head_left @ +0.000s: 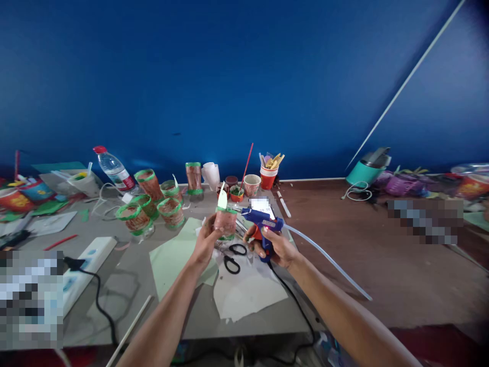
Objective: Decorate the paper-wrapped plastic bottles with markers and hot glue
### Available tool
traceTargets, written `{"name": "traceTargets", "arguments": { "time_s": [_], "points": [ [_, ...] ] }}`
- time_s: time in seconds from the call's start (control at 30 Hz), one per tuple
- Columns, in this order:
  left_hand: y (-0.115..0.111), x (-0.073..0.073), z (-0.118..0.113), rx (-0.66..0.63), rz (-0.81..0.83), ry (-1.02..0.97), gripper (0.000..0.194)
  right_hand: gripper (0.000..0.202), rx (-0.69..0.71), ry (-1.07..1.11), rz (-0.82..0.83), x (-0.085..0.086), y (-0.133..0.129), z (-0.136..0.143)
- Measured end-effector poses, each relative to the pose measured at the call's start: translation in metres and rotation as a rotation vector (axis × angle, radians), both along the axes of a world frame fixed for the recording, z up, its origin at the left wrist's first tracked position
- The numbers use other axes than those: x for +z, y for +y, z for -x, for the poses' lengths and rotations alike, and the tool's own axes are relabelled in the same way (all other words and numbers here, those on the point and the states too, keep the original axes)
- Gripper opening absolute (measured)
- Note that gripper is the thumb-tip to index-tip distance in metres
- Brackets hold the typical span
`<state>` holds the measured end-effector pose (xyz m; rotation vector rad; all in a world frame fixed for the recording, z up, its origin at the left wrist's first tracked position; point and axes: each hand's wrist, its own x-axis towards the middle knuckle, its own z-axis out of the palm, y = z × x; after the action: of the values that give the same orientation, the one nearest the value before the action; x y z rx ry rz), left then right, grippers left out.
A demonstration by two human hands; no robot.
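Note:
My left hand is closed around a small brown-painted cup with green bands at its rim and base. A pale leaf-shaped strip stands up from the cup's rim. In my right hand is a blue hot glue gun, its nozzle pointing left at the cup's rim; whether they touch I cannot tell. A long clear glue stick sticks out of the gun's back, and a black cord hangs from its handle. Black-handled scissors lie on paper below my hands.
Several similar brown and green cups stand at the left, near a tilted plastic bottle. Pale green paper and white paper lie on the table. A power strip is at the left; red cups stand behind.

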<state>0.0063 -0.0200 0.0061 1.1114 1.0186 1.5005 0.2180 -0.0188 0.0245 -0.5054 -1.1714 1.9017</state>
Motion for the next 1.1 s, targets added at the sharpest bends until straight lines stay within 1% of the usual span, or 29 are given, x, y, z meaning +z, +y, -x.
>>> {"name": "traceTargets", "arguments": {
  "time_s": [0.23,0.37,0.47,0.53,0.63,0.77,0.9,0.97,1.03,1.1],
  "points": [
    [-0.004,0.005,-0.002,-0.017,0.046,-0.1,0.046,0.039,-0.064,-0.07,0.019,-0.002,0.001,0.003],
    [-0.005,0.01,-0.003,-0.013,0.061,-0.171,0.044,0.042,-0.135,-0.104,0.034,-0.002,0.002,0.003],
    [-0.004,0.009,-0.002,-0.002,0.055,-0.17,0.044,0.043,-0.209,-0.114,0.039,0.001,0.001,0.003],
    [-0.003,0.007,-0.001,0.014,0.047,-0.152,0.044,0.043,-0.248,-0.121,0.002,0.004,-0.001,0.004],
    [0.0,0.003,0.0,0.02,0.03,-0.125,0.046,0.042,-0.246,-0.167,-0.077,0.007,-0.005,0.007],
    [0.0,0.003,0.0,0.012,0.02,-0.084,0.046,0.043,-0.223,-0.255,-0.098,0.006,-0.008,0.012],
    [-0.002,0.009,0.001,0.043,0.027,-0.16,0.043,0.042,-0.29,-0.345,-0.074,0.004,-0.006,0.013],
    [-0.002,0.011,0.002,0.053,0.033,-0.203,0.042,0.041,-0.31,-0.356,-0.065,0.005,-0.004,0.012],
    [-0.001,0.011,0.003,0.073,0.035,-0.208,0.041,0.041,-0.326,-0.342,-0.07,0.007,-0.003,0.008],
    [0.001,0.01,0.003,0.093,0.032,-0.191,0.04,0.042,-0.346,-0.351,-0.114,0.01,-0.003,0.004]
  ]
}}
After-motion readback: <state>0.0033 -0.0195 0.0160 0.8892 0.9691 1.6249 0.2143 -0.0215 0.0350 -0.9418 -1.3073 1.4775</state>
